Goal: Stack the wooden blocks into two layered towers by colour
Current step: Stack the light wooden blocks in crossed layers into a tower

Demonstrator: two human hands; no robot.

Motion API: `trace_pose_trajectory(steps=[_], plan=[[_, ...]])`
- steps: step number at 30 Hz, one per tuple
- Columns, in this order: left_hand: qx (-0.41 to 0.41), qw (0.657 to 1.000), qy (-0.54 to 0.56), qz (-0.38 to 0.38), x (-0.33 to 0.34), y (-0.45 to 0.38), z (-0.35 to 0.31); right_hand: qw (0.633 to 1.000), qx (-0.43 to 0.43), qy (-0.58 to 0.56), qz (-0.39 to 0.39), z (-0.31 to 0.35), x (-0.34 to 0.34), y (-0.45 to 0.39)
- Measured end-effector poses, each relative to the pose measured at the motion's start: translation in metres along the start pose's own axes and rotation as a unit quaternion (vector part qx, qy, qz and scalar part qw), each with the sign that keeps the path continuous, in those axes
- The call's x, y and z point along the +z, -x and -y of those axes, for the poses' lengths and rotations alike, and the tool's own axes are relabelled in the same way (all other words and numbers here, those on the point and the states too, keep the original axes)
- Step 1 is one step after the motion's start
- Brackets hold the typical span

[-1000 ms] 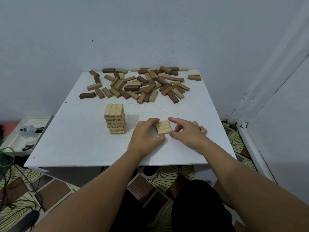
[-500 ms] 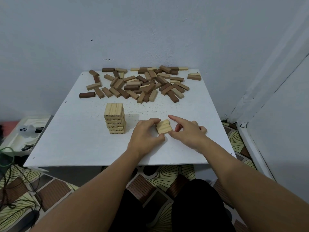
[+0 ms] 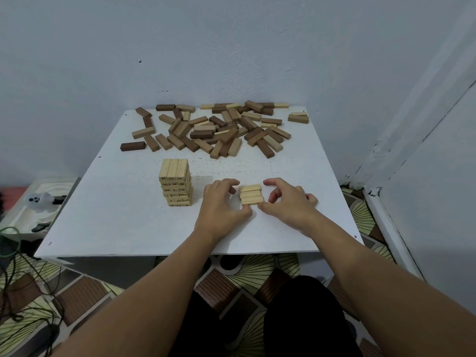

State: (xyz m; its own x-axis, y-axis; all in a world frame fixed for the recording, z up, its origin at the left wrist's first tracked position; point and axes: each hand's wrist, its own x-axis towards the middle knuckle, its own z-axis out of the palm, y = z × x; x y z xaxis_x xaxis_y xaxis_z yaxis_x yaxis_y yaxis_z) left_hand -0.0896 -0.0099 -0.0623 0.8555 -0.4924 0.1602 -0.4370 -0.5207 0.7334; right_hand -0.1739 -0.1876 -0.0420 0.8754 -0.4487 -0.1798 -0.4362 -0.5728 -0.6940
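Observation:
A tower of light wooden blocks (image 3: 176, 185), several layers high, stands left of the table's middle. To its right, three light blocks (image 3: 251, 194) lie flat side by side as one layer on the white table (image 3: 116, 215). My left hand (image 3: 221, 202) is at their left end and my right hand (image 3: 288, 199) at their right end. Both thumbs touch the near edge of the layer. The other fingers are loosely curled, a small gap off the block ends. Mixed light, mid-brown and dark blocks (image 3: 216, 130) lie scattered at the table's far side.
The table stands in a corner, with the wall behind and to the right. A white tray with small items (image 3: 38, 204) and green cables (image 3: 10, 243) are on the floor to the left. My dark-clothed legs (image 3: 257, 318) are below the near edge.
The three-block layer, tilted between my fingers half a second ago, now lies flat on the table. My index fingers have come off its ends and only the thumbs still touch it.

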Motion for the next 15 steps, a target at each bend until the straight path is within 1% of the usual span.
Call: trace_pose_trajectory(steps=[6, 15], plan=[[-0.014, 1.000, 0.022, -0.007, -0.0003, -0.0003, 0.0000, 1.000, -0.001, -0.001, -0.021, -0.0019, 0.0029, -0.0003], [-0.004, 0.999, 0.029, -0.019, 0.0006, -0.0003, 0.0033, 1.000, -0.002, -0.018, -0.026, -0.0034, 0.0035, -0.0006]])
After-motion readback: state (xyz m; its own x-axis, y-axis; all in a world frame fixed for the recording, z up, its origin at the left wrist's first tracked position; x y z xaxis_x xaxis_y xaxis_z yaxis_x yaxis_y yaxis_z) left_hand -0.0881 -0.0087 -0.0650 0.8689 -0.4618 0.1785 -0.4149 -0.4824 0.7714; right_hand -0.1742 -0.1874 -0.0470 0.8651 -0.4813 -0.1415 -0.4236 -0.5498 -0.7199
